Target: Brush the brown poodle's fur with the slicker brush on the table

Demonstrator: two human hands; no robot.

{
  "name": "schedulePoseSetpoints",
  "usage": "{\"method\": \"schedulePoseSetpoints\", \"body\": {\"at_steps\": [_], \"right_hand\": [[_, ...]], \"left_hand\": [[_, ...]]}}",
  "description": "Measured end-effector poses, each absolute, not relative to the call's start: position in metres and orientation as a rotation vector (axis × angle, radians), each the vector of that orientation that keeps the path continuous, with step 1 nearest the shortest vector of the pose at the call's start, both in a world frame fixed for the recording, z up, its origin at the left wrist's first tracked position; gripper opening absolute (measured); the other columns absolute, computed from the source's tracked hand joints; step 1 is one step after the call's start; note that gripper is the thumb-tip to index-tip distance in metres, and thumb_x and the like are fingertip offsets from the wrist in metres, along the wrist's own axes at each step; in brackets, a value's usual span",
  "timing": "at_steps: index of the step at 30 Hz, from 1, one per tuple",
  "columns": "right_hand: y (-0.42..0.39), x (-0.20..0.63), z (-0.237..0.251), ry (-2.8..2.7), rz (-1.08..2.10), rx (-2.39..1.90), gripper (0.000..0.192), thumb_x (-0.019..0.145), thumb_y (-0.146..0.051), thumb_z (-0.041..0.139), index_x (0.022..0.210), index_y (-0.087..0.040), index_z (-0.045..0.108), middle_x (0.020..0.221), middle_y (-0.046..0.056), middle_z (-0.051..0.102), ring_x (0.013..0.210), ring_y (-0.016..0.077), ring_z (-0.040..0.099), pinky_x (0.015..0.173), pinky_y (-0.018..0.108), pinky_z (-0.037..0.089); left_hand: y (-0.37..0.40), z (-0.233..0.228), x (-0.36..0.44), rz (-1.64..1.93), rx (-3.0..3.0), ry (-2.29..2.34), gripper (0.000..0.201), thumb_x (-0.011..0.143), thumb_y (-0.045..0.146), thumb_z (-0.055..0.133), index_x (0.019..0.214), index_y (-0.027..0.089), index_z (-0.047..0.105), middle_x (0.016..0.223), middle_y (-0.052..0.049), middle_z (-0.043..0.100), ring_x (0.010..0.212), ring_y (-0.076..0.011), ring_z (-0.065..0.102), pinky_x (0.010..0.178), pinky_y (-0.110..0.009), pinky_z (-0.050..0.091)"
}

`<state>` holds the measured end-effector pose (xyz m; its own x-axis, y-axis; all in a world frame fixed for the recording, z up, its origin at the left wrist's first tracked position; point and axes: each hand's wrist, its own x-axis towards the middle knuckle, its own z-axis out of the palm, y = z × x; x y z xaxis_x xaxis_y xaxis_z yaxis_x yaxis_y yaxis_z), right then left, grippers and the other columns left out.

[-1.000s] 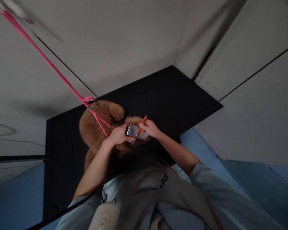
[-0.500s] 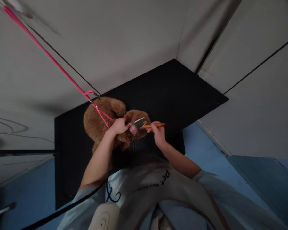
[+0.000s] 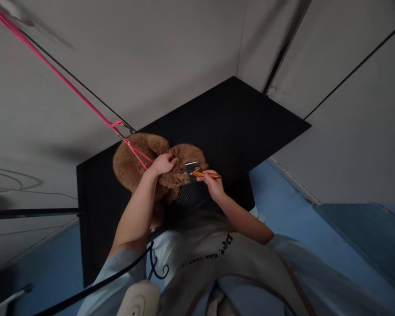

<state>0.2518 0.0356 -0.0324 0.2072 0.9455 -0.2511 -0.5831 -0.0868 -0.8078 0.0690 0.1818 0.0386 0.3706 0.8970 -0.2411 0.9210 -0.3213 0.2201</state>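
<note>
A brown curly-haired dog (image 3: 128, 164) is on the black grooming table (image 3: 230, 118), with a pink strap (image 3: 136, 153) looped around it. My left hand (image 3: 163, 163) is closed on the dog's curly fur near the middle of its body; which body part lies under the fingers I cannot tell. In my right hand (image 3: 213, 184) is a slicker brush (image 3: 192, 166) with an orange handle and a flat metal head. The brush head lies against or just over the fur, to the right of my left hand.
The pink leash (image 3: 59, 77) runs taut to the upper left. A pale wall (image 3: 158, 57) stands behind the table. Blue floor (image 3: 283, 206) shows at right. A black cord (image 3: 118, 267) crosses by my left arm, and a whitish device (image 3: 140, 298) is at my front.
My left hand has shifted slightly up on the dog. The pink skin seen before is now covered by curly fur. My right hand and the brush have moved a little left.
</note>
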Motion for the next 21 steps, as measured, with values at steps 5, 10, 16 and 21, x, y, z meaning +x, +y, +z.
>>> {"method": "schedulePoseSetpoints", "body": {"at_steps": [5, 10, 16, 21], "right_hand": [[0.028, 0.257, -0.032, -0.525, 1.133, -1.031, 0.019, 0.074, -0.039, 0.064, 0.077, -0.021, 0.056, 0.063, -0.002, 0.067, 0.072, 0.0178, 0.069, 0.080, 0.033, 0.050], [0.031, 0.250, -0.031, -0.736, 1.336, -0.967, 0.021, 0.077, -0.041, 0.062, 0.080, -0.021, 0.057, 0.065, 0.000, 0.069, 0.071, 0.0204, 0.069, 0.079, 0.036, 0.051], [0.026, 0.251, -0.026, -0.700, 1.107, -1.065, 0.024, 0.078, -0.045, 0.060, 0.078, -0.022, 0.056, 0.068, 0.001, 0.069, 0.076, 0.0198, 0.069, 0.080, 0.036, 0.051], [0.026, 0.230, -0.022, -0.850, 1.375, -0.885, 0.023, 0.078, -0.044, 0.060, 0.082, -0.022, 0.057, 0.073, 0.002, 0.071, 0.074, 0.0192, 0.070, 0.078, 0.036, 0.052]], "left_hand": [[0.191, 0.035, 0.071, -0.052, 2.278, 1.541, 0.028, 0.080, 0.038, 0.040, 0.064, 0.017, 0.050, 0.062, -0.003, 0.052, 0.059, -0.0145, 0.045, 0.058, -0.026, 0.034], [0.195, 0.036, 0.071, -0.019, 2.196, 1.516, 0.027, 0.078, 0.035, 0.041, 0.058, 0.018, 0.044, 0.055, 0.000, 0.045, 0.055, -0.0127, 0.040, 0.054, -0.025, 0.031], [0.198, 0.035, 0.077, 0.043, 1.980, 1.547, 0.024, 0.074, 0.035, 0.046, 0.059, 0.017, 0.048, 0.051, 0.003, 0.041, 0.051, -0.0109, 0.036, 0.051, -0.023, 0.028], [0.203, 0.034, 0.078, 0.042, 1.884, 1.599, 0.023, 0.074, 0.034, 0.050, 0.060, 0.016, 0.049, 0.048, 0.004, 0.039, 0.047, -0.0093, 0.033, 0.048, -0.023, 0.026]]}}
